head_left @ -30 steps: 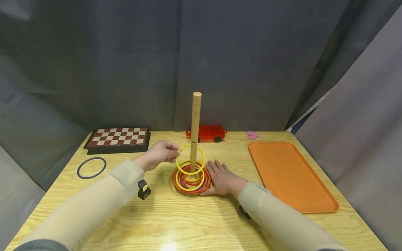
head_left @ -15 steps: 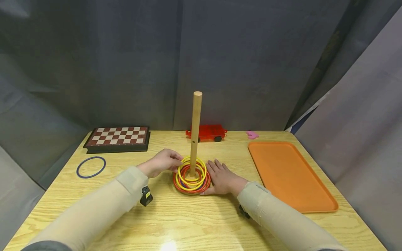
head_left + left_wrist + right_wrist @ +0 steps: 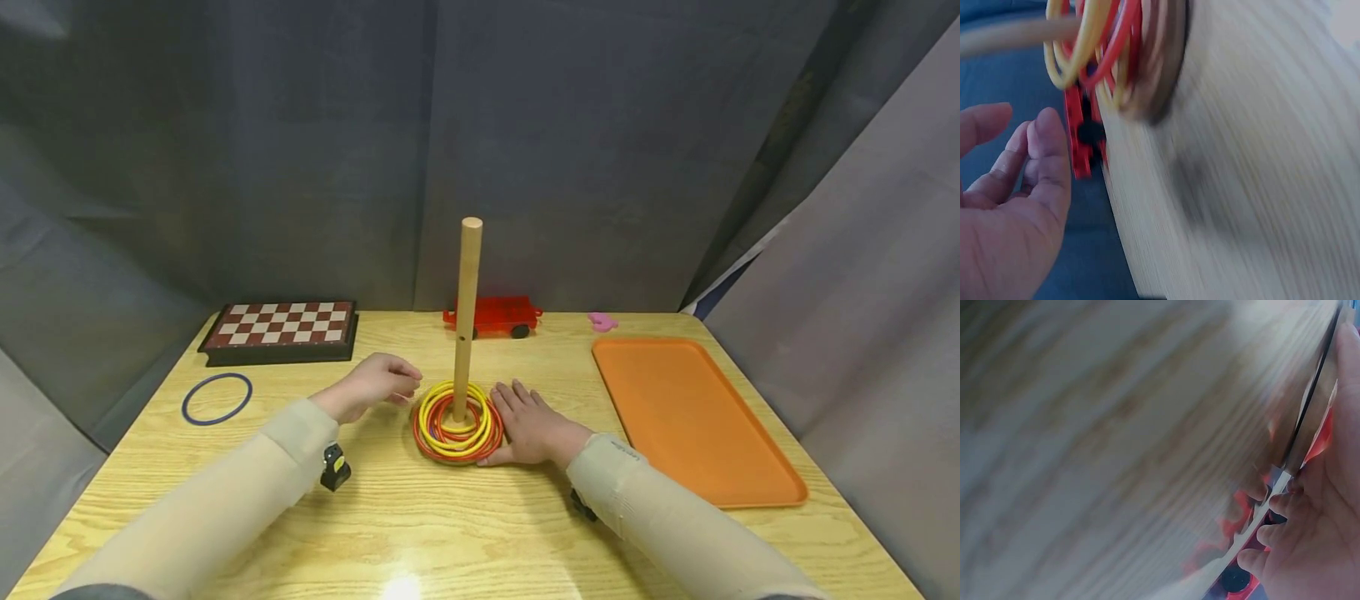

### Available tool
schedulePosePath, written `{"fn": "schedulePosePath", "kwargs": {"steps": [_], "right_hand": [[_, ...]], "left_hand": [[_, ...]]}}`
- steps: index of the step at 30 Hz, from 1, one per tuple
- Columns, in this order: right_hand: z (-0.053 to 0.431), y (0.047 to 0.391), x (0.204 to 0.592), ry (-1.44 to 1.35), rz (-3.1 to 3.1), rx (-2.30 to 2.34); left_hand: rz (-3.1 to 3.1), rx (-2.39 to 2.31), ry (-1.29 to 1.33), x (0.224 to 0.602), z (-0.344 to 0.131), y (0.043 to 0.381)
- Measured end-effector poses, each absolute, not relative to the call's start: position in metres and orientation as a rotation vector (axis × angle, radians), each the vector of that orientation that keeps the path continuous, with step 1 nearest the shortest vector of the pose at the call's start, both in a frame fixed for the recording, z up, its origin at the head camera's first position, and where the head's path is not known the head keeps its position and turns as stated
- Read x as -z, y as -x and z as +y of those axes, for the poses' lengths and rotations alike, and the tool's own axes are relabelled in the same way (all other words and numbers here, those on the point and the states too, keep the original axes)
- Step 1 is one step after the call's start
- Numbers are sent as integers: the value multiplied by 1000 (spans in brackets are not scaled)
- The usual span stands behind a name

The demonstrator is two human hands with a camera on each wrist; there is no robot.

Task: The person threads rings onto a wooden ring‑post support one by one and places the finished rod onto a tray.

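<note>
A wooden pole (image 3: 467,308) stands upright on the table, with several red, yellow and blue rings (image 3: 452,452) lying around its foot. Uppermost in this pile is a yellow ring (image 3: 1088,37), now apart from my left hand (image 3: 375,387). That hand hovers just left of the pile; in the left wrist view a gap shows between its thumb and loosely bent fingers, which hold nothing. My right hand (image 3: 532,427) lies with spread fingers against the right side of the pole's round base. Its palm side shows at the edge of the right wrist view.
A blue ring (image 3: 202,422) lies alone at the left, before a checkered board box (image 3: 281,329). Behind the pole is a red toy wagon (image 3: 501,315). A pink piece (image 3: 602,322) sits at the back right, near an orange tray (image 3: 697,425).
My left hand lowered the yellow ring around the pole onto the pile, let it go and drew back left. The right hand stayed in place.
</note>
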State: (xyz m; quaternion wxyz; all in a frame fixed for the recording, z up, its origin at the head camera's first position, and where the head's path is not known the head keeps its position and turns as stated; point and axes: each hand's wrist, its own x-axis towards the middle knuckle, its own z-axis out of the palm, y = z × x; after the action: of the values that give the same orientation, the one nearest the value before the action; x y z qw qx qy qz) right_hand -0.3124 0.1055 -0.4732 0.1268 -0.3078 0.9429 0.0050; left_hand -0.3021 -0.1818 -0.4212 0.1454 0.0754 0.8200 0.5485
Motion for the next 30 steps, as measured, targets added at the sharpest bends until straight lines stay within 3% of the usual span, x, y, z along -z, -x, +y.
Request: {"fn": "schedulePosePath", "kwargs": {"steps": [30], "right_hand": [[106, 311, 473, 919, 2758, 8]], "left_hand": [[2304, -2102, 58, 406, -382, 288]]}}
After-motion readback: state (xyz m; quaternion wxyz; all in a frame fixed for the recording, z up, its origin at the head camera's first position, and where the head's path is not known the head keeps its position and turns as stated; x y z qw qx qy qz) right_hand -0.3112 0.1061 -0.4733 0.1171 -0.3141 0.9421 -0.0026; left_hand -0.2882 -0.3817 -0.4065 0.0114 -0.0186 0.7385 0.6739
